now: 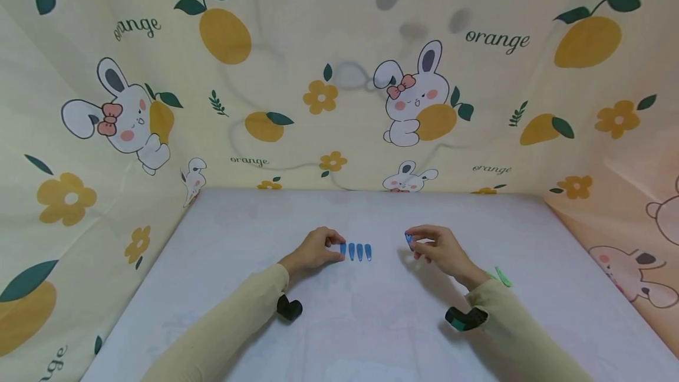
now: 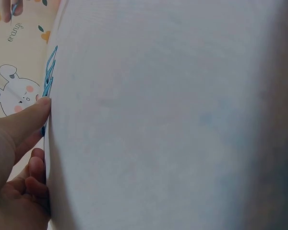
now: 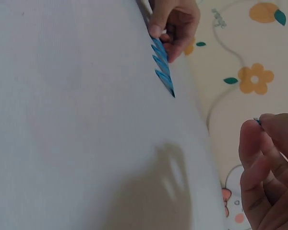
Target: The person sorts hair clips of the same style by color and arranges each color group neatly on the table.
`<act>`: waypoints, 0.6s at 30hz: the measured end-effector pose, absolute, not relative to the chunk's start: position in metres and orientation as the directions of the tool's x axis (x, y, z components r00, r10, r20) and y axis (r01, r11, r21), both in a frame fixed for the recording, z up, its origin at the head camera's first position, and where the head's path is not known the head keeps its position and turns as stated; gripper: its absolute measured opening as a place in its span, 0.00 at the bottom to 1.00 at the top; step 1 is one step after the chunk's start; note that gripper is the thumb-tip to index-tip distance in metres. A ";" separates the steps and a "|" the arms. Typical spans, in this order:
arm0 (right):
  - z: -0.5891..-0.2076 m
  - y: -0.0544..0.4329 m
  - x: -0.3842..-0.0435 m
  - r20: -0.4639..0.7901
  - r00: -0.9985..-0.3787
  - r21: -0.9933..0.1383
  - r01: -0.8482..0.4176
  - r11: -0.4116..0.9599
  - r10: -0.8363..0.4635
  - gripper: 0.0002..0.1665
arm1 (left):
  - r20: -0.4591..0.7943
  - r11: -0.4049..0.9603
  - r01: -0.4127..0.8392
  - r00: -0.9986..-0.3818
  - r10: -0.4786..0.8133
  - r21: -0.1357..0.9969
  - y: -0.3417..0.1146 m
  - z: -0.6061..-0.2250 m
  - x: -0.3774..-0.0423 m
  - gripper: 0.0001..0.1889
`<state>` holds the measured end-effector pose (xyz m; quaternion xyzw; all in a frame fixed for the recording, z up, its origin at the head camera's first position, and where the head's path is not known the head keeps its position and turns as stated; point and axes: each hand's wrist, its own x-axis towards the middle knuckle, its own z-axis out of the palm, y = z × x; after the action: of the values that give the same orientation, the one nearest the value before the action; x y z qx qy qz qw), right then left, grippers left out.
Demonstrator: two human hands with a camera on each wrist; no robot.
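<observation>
Several blue snap hair clips [image 1: 359,252] lie upright side by side in a short row on the white table. At the row's left end, my left hand [image 1: 315,248] pinches the outermost clip [image 1: 343,249] by its two ends, between thumb and finger. To the right of the row and raised above the table, my right hand [image 1: 442,250] holds another blue hair clip [image 1: 409,240] between thumb and fingertips. In the right wrist view, only a sliver of that held clip [image 3: 257,121] shows; the fingers hide the rest.
Green hair clips [image 1: 503,276] lie beside the right sleeve, which partly covers them. Black wrist bands [image 1: 289,308] sit on both forearms. A patterned cloth [image 1: 339,75] with rabbits and oranges hangs behind the table and along both sides.
</observation>
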<state>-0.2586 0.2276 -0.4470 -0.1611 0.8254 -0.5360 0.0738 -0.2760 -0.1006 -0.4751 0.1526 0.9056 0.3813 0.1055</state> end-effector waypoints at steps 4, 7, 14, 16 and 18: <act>-0.450 0.217 -0.259 0.035 -0.934 -0.909 -0.178 0.376 -0.357 0.21 | -0.075 0.662 0.196 -0.930 0.359 0.724 -0.100 -0.475 -0.275 0.18; -0.451 0.209 -0.260 0.005 -0.935 -0.911 -0.150 0.384 -0.354 0.21 | -0.082 0.663 0.189 -0.931 0.355 0.725 -0.100 -0.474 -0.275 0.18; -0.454 0.193 -0.260 -0.016 -0.920 -0.910 -0.149 0.386 -0.392 0.20 | -0.089 0.662 0.175 -0.934 0.345 0.729 -0.100 -0.473 -0.274 0.19; -0.455 0.189 -0.261 -0.019 -0.917 -0.907 -0.152 0.393 -0.399 0.20 | -0.090 0.661 0.172 -0.935 0.343 0.731 -0.100 -0.474 -0.274 0.19; -0.457 0.186 -0.262 -0.023 -0.914 -0.901 -0.157 0.404 -0.406 0.20 | -0.092 0.659 0.169 -0.935 0.343 0.733 -0.100 -0.474 -0.274 0.19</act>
<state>-0.2617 0.1864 -0.4565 -0.1698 0.8291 -0.5190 0.1200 -0.2739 -0.1001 -0.4738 0.1416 0.9040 0.3877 0.1117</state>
